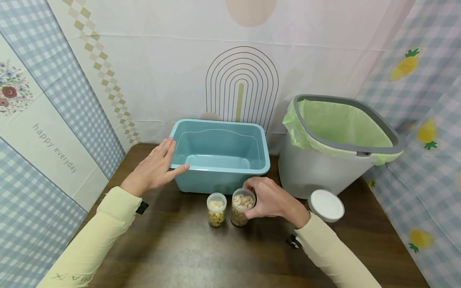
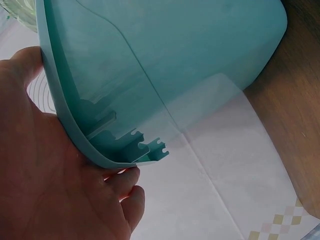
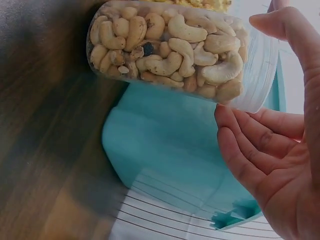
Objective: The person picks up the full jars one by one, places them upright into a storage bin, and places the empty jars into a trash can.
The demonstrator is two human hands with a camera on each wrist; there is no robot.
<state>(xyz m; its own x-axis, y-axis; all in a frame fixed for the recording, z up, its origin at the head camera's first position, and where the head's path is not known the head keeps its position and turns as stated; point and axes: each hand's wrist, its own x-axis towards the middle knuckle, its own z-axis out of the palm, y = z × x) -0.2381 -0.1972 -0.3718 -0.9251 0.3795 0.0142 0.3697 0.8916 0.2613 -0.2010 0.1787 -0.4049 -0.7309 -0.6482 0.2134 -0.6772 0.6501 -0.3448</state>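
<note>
Pale yellow sleeves reach over the dark wood bench. Right hand curls loosely around a clear, upright cylindrical cashew jar, fingertips touching. At ten o'clock, left hand lies flat, fingers straight, against the smooth rectangular teal plastic bin.

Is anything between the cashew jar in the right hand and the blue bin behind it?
Nothing visible. The cashew jar stands just in front of the blue bin, whose open top is unobstructed; the left hand only touches its left rim.
</note>
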